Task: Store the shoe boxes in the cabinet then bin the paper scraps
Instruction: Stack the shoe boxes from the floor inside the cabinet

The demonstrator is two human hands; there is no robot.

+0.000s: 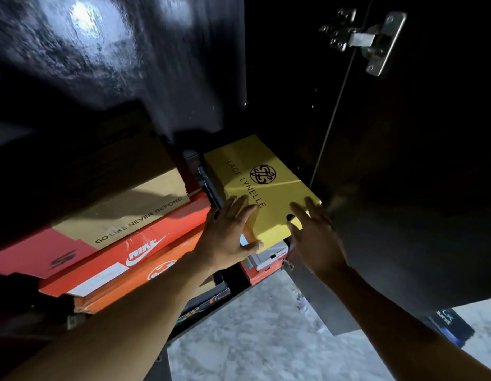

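Observation:
A yellow shoe box (262, 185) with a black emblem lies on top of a stack inside the dark cabinet (288, 86). My left hand (229, 237) lies flat against its near left corner, fingers straight and thumb along the front edge. At the box's near right corner, my right hand (315, 237) rests with straight fingers on the lid. Left of it is a stack of shoe boxes: a tan and red one (115, 215), an orange Nike box (134, 251) and another orange box (156, 273) below.
The open cabinet door (403, 160) with a metal hinge (368, 39) stands at the right. Under the yellow box sit a white box (269, 257) and a red box (255, 274). A dark patterned box (205, 303) lies low in the cabinet. Pale marbled floor (252, 339) shows below.

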